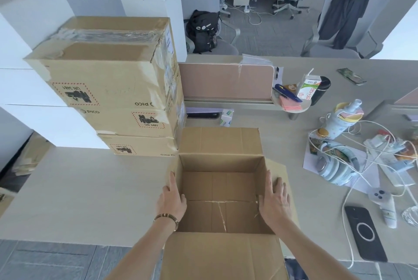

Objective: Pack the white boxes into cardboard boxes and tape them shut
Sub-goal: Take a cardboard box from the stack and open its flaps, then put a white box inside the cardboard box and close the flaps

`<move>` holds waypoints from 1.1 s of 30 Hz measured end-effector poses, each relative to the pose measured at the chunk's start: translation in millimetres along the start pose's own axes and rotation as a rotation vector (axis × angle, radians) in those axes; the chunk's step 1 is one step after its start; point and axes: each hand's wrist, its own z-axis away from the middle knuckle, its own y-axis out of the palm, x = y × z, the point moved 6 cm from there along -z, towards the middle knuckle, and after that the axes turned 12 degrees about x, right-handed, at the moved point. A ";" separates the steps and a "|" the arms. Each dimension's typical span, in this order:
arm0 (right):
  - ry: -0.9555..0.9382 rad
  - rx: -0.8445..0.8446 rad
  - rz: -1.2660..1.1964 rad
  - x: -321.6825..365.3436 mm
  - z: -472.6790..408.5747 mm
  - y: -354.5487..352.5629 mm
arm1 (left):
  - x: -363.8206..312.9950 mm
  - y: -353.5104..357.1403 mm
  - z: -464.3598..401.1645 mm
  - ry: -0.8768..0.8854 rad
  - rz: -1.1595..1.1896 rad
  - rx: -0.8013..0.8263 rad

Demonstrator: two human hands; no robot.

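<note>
We see an open cardboard box standing on the desk at its near edge, flaps folded outward and nothing visible inside. Our left hand rests flat along the box's left wall, fingers straight and close together, a beaded bracelet on its wrist. Our right hand lies on the box's right rim with fingers straight and slightly spread, some over the right flap. Right of the box lie a black phone, a white controller, tangled white cables and pale headphones. Behind the box to the left, touching its far flap, stands a stack of three taped cardboard cartons. Farther right of the box stands a milk carton. No white boxes are clearly visible.
</note>
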 end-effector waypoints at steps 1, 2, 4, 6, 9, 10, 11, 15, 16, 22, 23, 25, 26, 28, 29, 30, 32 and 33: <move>-0.006 0.005 0.004 -1.5 0.2 -0.7 | 0.1 -0.3 2.1 0.002 0.014 -0.007; -0.008 0.011 0.011 -2.4 -0.1 -1.8 | 0.0 -0.8 4.8 0.005 0.028 -0.013; -0.017 0.003 0.022 -2.0 -0.4 -6.6 | -0.4 -3.1 9.3 0.013 0.033 -0.023; -0.033 0.005 0.031 1.8 -1.0 -13.3 | -0.7 -9.5 10.4 0.009 0.020 -0.030; -0.055 0.032 0.015 12.8 -3.4 -25.5 | -3.7 -26.1 10.7 0.013 0.039 -0.027; -0.065 0.039 -0.004 18.9 -3.7 -31.1 | -4.8 -33.1 11.0 0.022 0.075 -0.027; -0.080 0.046 -0.023 26.5 -4.2 -36.6 | -5.0 -40.7 11.0 0.027 0.122 -0.029; -0.183 0.059 -0.115 69.6 -5.3 -62.7 | -6.6 -84.3 15.1 0.064 0.233 -0.094; -0.219 0.059 -0.136 83.4 -4.8 -70.8 | -6.3 -97.8 17.1 0.073 0.253 -0.121; -0.465 0.004 -0.201 186.9 12.7 -130.1 | 18.9 -188.8 35.3 0.061 0.333 -0.253; -0.511 -0.011 -0.216 206.4 17.8 -142.1 | 25.4 -205.6 38.9 0.050 0.348 -0.281; -0.596 -0.046 -0.242 245.6 30.8 -168.0 | 41.0 -239.7 43.7 0.032 0.384 -0.337; -0.638 -0.065 -0.253 265.2 37.2 -180.0 | 48.9 -256.7 46.4 0.024 0.400 -0.364; -0.731 -0.119 -0.277 304.2 50.7 -202.4 | 67.4 -290.2 48.7 0.018 0.418 -0.421; -0.775 -0.150 -0.281 323.5 56.2 -213.0 | 76.2 -307.8 49.0 0.018 0.428 -0.450; -0.812 -0.176 -0.272 343.3 62.2 -223.4 | 85.2 -325.4 49.4 0.015 0.443 -0.477; -0.870 -0.238 -0.224 383.6 74.2 -244.0 | 104.2 -361.7 49.1 0.018 0.473 -0.535; -0.897 -0.275 -0.204 404.4 80.7 -253.7 | 114.6 -380.0 47.9 0.021 0.484 -0.564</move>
